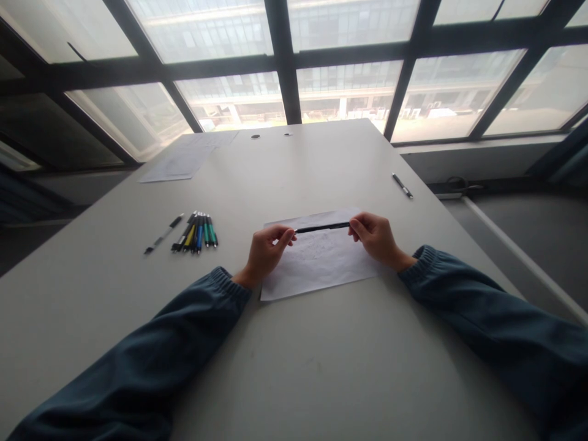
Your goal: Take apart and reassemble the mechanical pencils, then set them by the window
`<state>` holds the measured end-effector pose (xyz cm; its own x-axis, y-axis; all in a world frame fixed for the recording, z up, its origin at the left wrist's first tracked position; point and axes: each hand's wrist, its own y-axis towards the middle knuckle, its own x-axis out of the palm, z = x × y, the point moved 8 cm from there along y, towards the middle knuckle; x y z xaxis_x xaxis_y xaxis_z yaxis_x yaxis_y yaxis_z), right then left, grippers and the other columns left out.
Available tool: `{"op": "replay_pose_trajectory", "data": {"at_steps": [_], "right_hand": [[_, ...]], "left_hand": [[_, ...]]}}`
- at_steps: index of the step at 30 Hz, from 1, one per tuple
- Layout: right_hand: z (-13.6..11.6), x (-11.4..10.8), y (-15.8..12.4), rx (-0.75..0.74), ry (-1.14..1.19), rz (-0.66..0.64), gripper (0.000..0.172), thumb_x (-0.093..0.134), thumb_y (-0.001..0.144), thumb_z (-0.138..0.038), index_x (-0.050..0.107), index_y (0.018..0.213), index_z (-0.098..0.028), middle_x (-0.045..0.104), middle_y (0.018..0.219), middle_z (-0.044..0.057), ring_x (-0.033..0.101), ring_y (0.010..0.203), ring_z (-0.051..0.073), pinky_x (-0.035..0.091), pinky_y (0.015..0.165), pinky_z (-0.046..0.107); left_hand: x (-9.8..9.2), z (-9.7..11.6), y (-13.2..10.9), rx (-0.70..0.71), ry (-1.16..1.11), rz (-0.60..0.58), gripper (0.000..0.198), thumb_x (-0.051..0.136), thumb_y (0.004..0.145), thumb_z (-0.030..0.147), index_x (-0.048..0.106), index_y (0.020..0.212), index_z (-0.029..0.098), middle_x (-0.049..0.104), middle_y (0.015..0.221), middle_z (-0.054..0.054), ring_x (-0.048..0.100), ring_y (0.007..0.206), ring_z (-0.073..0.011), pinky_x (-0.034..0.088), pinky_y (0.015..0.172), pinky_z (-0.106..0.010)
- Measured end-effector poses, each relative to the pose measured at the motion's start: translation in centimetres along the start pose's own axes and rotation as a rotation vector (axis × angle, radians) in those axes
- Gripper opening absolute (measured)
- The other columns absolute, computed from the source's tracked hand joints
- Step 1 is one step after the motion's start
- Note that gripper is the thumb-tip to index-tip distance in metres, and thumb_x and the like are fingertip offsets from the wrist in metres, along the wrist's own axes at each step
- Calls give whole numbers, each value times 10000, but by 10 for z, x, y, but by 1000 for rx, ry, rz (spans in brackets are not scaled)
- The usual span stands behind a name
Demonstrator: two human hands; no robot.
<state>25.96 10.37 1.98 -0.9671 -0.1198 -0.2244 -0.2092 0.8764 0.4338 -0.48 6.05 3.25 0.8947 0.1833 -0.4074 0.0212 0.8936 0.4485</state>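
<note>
A black pen [321, 228] is held level between both hands, just above a white sheet of paper [321, 263] on the grey table [294, 367]. My left hand [269, 250] pinches the pen's left end with closed fingers. My right hand [374, 236] grips the right end, fingers curled. Both arms wear dark teal sleeves. The sheet carries faint pencil marks.
A row of several coloured pens [196, 233] lies to the left, with a lone black pen [163, 234] beside it. Another pen [402, 185] rests near the table's right edge. A second sheet [188, 158] lies far left. Large windows [294, 61] stand behind the table.
</note>
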Motion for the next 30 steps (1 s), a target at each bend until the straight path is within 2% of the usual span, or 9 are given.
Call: {"op": "replay_pose_trajectory", "data": {"at_steps": [30], "right_hand": [[1, 1, -1, 31, -17, -16, 449, 600, 942, -568, 627, 710, -184, 623, 616, 13, 522, 521, 115, 394, 510, 253]], "left_hand": [[1, 3, 0, -3, 27, -23, 323, 638, 944, 425, 725, 784, 159, 733, 720, -44, 671, 625, -130, 535, 616, -234]]}}
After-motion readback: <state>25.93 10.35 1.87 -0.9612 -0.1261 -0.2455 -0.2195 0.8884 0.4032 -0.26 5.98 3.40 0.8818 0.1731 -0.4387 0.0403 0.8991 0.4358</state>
